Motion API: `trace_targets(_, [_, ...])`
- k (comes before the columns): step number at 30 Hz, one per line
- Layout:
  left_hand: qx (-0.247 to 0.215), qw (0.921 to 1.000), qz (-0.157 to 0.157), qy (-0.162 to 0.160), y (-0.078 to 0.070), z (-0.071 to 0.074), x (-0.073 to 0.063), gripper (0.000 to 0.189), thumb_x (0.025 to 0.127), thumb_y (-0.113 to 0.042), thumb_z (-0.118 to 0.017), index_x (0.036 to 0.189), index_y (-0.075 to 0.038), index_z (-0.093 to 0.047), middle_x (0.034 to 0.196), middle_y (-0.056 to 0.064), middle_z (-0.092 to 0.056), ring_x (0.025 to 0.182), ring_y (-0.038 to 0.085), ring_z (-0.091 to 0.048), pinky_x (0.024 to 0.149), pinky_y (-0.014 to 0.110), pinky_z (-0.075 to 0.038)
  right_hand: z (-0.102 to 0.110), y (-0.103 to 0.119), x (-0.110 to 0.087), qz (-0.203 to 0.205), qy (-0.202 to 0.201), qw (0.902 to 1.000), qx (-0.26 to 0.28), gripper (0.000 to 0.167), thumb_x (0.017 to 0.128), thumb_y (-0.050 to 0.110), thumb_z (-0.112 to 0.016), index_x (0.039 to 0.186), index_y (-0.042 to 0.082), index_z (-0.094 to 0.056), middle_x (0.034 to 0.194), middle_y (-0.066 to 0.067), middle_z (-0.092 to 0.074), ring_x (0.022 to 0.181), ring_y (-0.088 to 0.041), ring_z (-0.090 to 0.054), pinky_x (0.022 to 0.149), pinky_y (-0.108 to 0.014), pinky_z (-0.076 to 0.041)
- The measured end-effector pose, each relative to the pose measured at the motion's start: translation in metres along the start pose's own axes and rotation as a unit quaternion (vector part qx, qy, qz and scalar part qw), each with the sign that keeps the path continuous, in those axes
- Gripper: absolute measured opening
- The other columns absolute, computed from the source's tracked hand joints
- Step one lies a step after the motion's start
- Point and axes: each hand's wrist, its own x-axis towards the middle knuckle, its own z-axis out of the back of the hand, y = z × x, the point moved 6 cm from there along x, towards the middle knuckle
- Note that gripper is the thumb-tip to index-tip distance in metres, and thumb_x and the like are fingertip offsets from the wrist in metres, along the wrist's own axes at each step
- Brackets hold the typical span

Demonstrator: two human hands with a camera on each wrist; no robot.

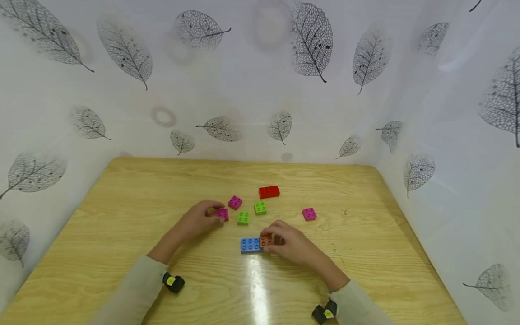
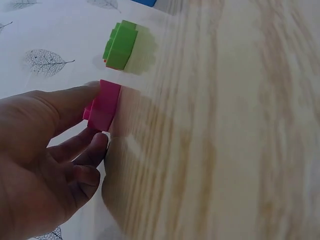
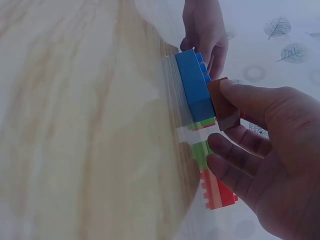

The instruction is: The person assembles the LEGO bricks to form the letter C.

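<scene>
My right hand (image 1: 289, 241) pinches an orange-brown block (image 1: 266, 240) between thumb and fingers. In the right wrist view that brown block (image 3: 223, 105) sits against the studded top of the blue block (image 3: 194, 85), at one end; whether it is pressed fully on cannot be told. The blue block (image 1: 250, 245) lies flat on the table with its other studs showing. My left hand (image 1: 200, 220) holds a magenta block (image 1: 223, 214) on the table, thumb on one side and fingers on the other. The same magenta block (image 2: 104, 106) shows in the left wrist view.
Behind the hands lie a second magenta block (image 1: 235, 202), two green blocks (image 1: 243, 218) and a long red block (image 1: 269, 192). Another magenta block (image 1: 309, 214) lies off to the right. A leaf-patterned white curtain (image 1: 252, 90) borders the wooden table (image 1: 162, 180).
</scene>
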Motion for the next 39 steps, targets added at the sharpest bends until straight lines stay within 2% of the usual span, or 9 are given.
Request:
trace_targets(3, [-0.006, 1.0000, 0.004, 0.006, 0.001, -0.002, 0.000, 0.043, 0.096, -0.028, -0.069, 0.136, -0.014, -0.061, 0.143, 0.012, -0.057, 0.131, 0.035, -0.053, 0.106, 0.056, -0.044, -0.001, -0.001, 0.000, -0.003, 0.001, 1.0000, -0.001, 0.035, 0.093, 0.029, -0.073, 0.128, 0.023, -0.066, 0.114, 0.010, -0.058, 0.090, -0.007, -0.058, 0.076, -0.024, -0.052])
trace_targets(7, [-0.005, 1.0000, 0.002, 0.003, 0.001, -0.002, 0.000, 0.042, 0.096, -0.027, -0.069, 0.136, -0.015, -0.061, 0.143, 0.012, -0.057, 0.133, 0.036, -0.052, 0.107, 0.057, -0.042, -0.001, -0.001, 0.000, -0.008, 0.001, 1.0000, -0.004, 0.035, 0.094, 0.029, -0.073, 0.128, 0.024, -0.066, 0.115, 0.012, -0.058, 0.089, -0.006, -0.057, 0.076, -0.024, -0.051])
trace_targets(12, [0.001, 1.0000, 0.006, 0.000, 0.001, -0.003, -0.001, 0.042, 0.096, -0.031, -0.069, 0.136, -0.018, -0.062, 0.141, 0.009, -0.058, 0.126, 0.032, -0.055, 0.104, 0.054, -0.045, -0.001, -0.001, 0.000, -0.012, 0.001, 0.9999, -0.002, 0.035, 0.094, 0.029, -0.073, 0.128, 0.025, -0.065, 0.115, 0.013, -0.058, 0.089, -0.006, -0.057, 0.076, -0.024, -0.052])
trace_targets(17, [-0.004, 1.0000, 0.003, -0.003, -0.001, -0.005, -0.009, 0.041, 0.095, -0.033, -0.071, 0.134, -0.022, -0.063, 0.133, 0.004, -0.062, 0.111, 0.024, -0.058, 0.094, 0.045, -0.049, -0.002, -0.001, 0.000, -0.013, 0.000, 0.9999, -0.006, 0.036, 0.093, 0.030, -0.073, 0.128, 0.026, -0.065, 0.115, 0.012, -0.058, 0.090, -0.007, -0.057, 0.076, -0.024, -0.052])
trace_targets(24, [-0.027, 0.9992, -0.029, 0.008, -0.019, -0.013, -0.024, 0.041, 0.093, -0.032, -0.073, 0.131, -0.020, -0.065, 0.123, 0.001, -0.064, 0.094, 0.017, -0.056, 0.079, 0.033, -0.048, -0.001, -0.002, 0.000, -0.017, -0.001, 0.9998, -0.005, 0.035, 0.094, 0.030, -0.073, 0.128, 0.025, -0.065, 0.114, 0.013, -0.057, 0.090, -0.008, -0.058, 0.075, -0.024, -0.051])
trace_targets(30, [-0.027, 0.9976, -0.061, 0.021, -0.037, -0.023, -0.037, 0.037, 0.094, -0.033, -0.072, 0.128, -0.021, -0.066, 0.115, -0.004, -0.063, 0.089, 0.015, -0.056, 0.073, 0.028, -0.049, -0.003, -0.004, -0.001, -0.033, 0.002, 0.9994, -0.004, 0.035, 0.094, 0.031, -0.073, 0.127, 0.029, -0.065, 0.113, 0.016, -0.056, 0.089, -0.005, -0.057, 0.074, -0.024, -0.052])
trace_targets(39, [0.000, 0.9950, -0.092, 0.038, -0.051, -0.037, -0.050, 0.043, 0.092, -0.034, -0.074, 0.132, -0.021, -0.065, 0.112, -0.009, -0.062, 0.085, 0.011, -0.055, 0.069, 0.025, -0.049, -0.003, -0.005, 0.000, -0.037, 0.003, 0.9993, -0.003, 0.035, 0.094, 0.034, -0.072, 0.128, 0.029, -0.064, 0.113, 0.016, -0.056, 0.089, -0.006, -0.056, 0.074, -0.025, -0.052])
